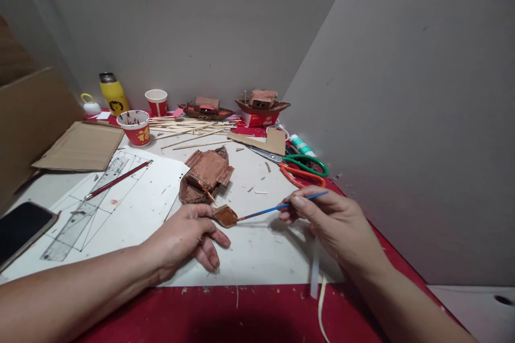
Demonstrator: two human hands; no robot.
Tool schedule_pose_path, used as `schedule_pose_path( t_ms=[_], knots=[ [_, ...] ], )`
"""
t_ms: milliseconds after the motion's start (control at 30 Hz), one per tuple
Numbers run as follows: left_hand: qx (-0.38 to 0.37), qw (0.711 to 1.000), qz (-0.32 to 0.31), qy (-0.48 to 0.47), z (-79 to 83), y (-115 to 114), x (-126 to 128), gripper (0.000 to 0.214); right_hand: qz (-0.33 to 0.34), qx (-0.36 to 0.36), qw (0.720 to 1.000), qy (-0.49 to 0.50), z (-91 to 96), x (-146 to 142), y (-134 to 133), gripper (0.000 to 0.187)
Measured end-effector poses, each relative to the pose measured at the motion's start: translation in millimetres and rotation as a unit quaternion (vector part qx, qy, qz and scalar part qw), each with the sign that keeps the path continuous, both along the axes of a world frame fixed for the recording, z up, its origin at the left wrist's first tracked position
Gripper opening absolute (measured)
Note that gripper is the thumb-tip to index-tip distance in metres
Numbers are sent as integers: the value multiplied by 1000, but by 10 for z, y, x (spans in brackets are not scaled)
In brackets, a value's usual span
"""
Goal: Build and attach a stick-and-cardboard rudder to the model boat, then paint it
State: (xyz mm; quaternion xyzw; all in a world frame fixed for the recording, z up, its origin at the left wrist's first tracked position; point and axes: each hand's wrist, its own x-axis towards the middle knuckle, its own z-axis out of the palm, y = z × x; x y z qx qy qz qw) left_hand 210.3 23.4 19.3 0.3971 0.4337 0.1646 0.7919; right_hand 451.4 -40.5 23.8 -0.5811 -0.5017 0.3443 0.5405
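Note:
Between the thumb and fingers of my left hand (193, 233) is a small cardboard piece (226, 216), its upper face coated with wet-looking brown paint. My right hand (322, 214) pinches a thin blue paintbrush (277, 208), whose tip touches the right edge of that piece. Brown stains mark my left fingertips. Just beyond my left hand sits a brown model boat (209, 171) with a ridged roof; a small orange-brown stick (207, 192) leans at its near end.
Paper with a ruler (84, 209) and red pencil (118, 179) lies left, near a phone (26, 228). A paint-smeared cup (134, 127), thin wooden sticks (193, 133) and two model boats (207, 109) stand behind. Scissors (303, 165) lie right; a grey panel (422, 118) rises there.

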Motion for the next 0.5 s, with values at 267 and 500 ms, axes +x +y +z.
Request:
schedule_pose_path(
  t_ms=[267,500],
  knots=[
    [10,1000,4,18,39,-12,2,18,-32,33,998,35,37,-21,24,25],
    [21,1000,6,14,33,-17,-1,18,16,0,1000,-7,59,-20,37,29]
  ],
)
